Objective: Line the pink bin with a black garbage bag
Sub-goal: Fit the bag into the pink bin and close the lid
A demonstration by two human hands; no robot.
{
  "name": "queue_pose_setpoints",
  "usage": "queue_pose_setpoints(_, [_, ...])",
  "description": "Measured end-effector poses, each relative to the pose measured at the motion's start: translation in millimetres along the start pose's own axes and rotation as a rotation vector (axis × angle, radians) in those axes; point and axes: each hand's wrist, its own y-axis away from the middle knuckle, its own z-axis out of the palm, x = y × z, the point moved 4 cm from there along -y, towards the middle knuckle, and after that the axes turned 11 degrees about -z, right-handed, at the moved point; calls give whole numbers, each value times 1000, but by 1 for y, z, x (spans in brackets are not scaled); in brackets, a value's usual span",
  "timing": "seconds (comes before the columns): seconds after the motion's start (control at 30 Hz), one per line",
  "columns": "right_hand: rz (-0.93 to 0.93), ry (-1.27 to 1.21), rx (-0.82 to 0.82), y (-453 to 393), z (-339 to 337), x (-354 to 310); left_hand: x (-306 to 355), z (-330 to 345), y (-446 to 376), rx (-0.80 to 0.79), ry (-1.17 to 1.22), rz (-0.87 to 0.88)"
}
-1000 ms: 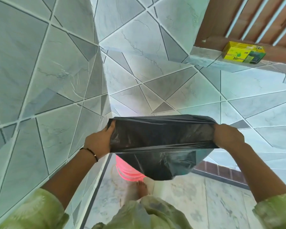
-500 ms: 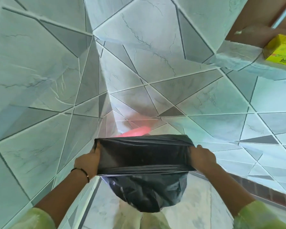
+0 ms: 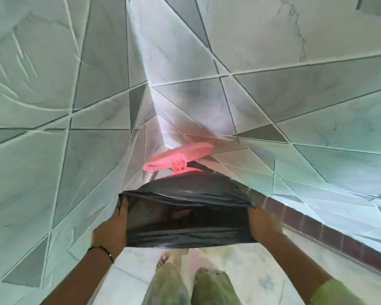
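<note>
The thin black plastic garbage bag [image 3: 185, 213] is held open just above the round pink plastic bin [image 3: 186, 171], which stands in the corner of the grey-green tiled wall [image 3: 295, 106] with its round pink hinged lid [image 3: 178, 156] lifted behind it. The bin itself is almost hidden under the bag; only a bit of its back rim and the hinge are visible.

The left hand [image 3: 110, 232] pinches the left edge of the bag mouth, with the fingers inside and the thumb outside. The right hand [image 3: 262, 225] grips the right edge; its fingers are blurred, so the exact hold is not clear to me.

The step now seems to be to bring the bag mouth over the bin. To do it well, I think the two hands should keep the mouth stretched wide, first let the closed bottom drop inside the bin, and then fold the edge outward around the whole rim. Near the hinge the film may catch, so that side should be pulled gently and not torn.
</note>
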Motion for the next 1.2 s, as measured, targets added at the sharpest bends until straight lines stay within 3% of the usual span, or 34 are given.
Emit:
queue_pose_setpoints(0.2, [17, -309, -33, -61, 73, -34, 8, 79, -43, -141, 199, -63])
queue_pose_setpoints(0.43, [-401, -246, -68, -110, 118, -108, -4, 132, -93, -139, 269, -247])
queue_pose_setpoints(0.5, [-314, -254, 10, -123, 119, -94, -20, 143, -102, -134, 295, -293])
queue_pose_setpoints(0.57, [-39, -414, 156, -139, 115, -65, -26, 151, -105, -113, 289, -226])
queue_pose_setpoints(0.63, [131, -529, 138, -151, 122, -54, -25, 160, -102, -113, 248, -154])
queue_pose_setpoints(0.73, [-149, -571, 30, -165, 130, -101, -18, 172, -100, -139, 281, -176])
queue_pose_setpoints(0.8, [-292, -571, 69, -172, 133, -120, -5, 176, -100, -133, 314, -145])
queue_pose_setpoints(0.87, [-151, -676, 226, -185, 128, -102, 15, 176, -99, -109, 334, -53])
queue_pose_setpoints(0.93, [164, -767, 352, -191, 127, -57, 37, 173, -99, -94, 329, 50])
queue_pose_setpoints(1.03, [414, -714, 207, -194, 139, -14, 62, 175, -105, -133, 262, 96])
queue_pose_setpoints(1.1, [247, -658, 118, -192, 138, -33, 70, 180, -113, -191, 176, 66])
queue_pose_setpoints(1.2, [-231, -625, 3, -183, 142, -98, 59, 186, -127, -223, 215, -94])
